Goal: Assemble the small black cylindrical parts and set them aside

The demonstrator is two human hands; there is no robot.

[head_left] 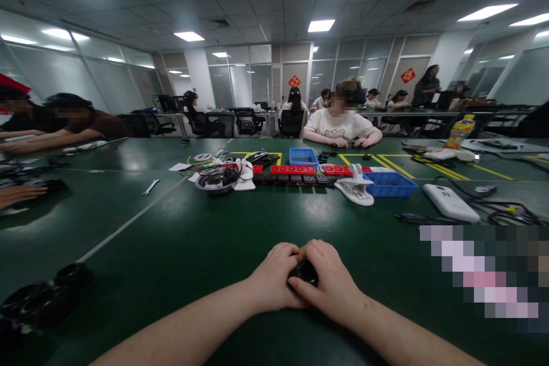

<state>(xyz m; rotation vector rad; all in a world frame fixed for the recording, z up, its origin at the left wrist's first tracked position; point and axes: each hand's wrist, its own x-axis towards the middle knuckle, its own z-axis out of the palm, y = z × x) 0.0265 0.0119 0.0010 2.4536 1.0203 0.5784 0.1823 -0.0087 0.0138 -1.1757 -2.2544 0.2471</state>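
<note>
Left hand (277, 277) and right hand (332, 275) together, fingers curled nearly closed, I hold a small black object (309, 272) between them, toward the near edge of the worktop (184, 246)

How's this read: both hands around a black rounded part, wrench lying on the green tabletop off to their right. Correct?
One error: the side. The head view shows the wrench on the green tabletop off to the left of the hands. The left hand and right hand are around the black rounded part, as you said.
</note>
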